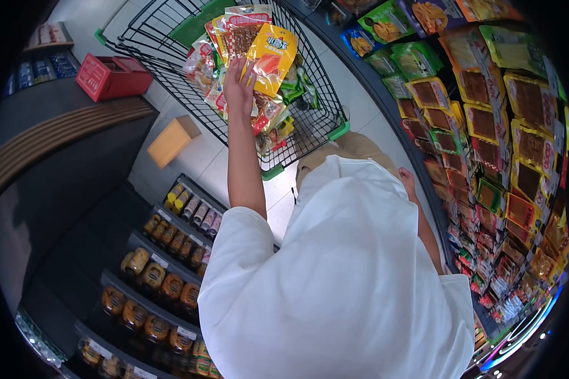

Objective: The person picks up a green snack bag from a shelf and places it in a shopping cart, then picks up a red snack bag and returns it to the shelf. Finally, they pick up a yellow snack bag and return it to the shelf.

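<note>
A yellow snack packet [272,55] is pinched in the left hand [239,85], fingers closed on its lower edge, held over the black wire shopping cart [171,38] piled with other packets. The right hand [408,181] hangs beside the snack shelf [487,126]; whether it is open or closed cannot be told.

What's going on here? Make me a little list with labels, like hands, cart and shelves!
place: shop aisle seen from above
left hand: raised over the shopping cart, holding a yellow snack packet with other packets fanned behind it
right hand: low beside the snack shelf, holding nothing that shows
cart contents: more snack packets piled inside
left shelves: rows of bottles and jars
floor: red basket and a cardboard box
clothing: white shirt
</note>
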The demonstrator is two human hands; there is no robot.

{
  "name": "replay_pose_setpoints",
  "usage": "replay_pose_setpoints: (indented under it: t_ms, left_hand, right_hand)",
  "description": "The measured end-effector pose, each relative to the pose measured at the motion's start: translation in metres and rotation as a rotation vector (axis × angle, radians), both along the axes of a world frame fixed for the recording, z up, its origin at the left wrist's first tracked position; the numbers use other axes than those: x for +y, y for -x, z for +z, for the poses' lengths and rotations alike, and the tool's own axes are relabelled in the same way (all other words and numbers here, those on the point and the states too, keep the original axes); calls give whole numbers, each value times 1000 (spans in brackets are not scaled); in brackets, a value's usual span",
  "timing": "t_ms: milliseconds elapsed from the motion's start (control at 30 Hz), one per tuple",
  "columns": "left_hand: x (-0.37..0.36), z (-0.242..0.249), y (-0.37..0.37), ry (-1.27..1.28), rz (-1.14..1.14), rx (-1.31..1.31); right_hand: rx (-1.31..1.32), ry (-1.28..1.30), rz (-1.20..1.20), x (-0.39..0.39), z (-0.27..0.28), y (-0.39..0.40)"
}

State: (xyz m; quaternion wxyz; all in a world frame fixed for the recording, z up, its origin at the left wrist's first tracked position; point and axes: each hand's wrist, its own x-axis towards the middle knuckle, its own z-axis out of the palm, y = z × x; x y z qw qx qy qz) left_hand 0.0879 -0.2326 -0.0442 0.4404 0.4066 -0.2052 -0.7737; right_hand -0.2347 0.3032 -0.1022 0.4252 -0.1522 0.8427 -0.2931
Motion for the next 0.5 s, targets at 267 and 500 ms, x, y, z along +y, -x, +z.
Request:
replay_pose_setpoints:
  t_ms: [267,500]
  left_hand:
    - [62,-153,-23,-493,-30,-294]
    - [117,-198,17,-488,-288,-515]
  right_hand:
    - [-81,-14,-114,13,-3,-5]
    - [-77,-24,-150,14,29,-20]
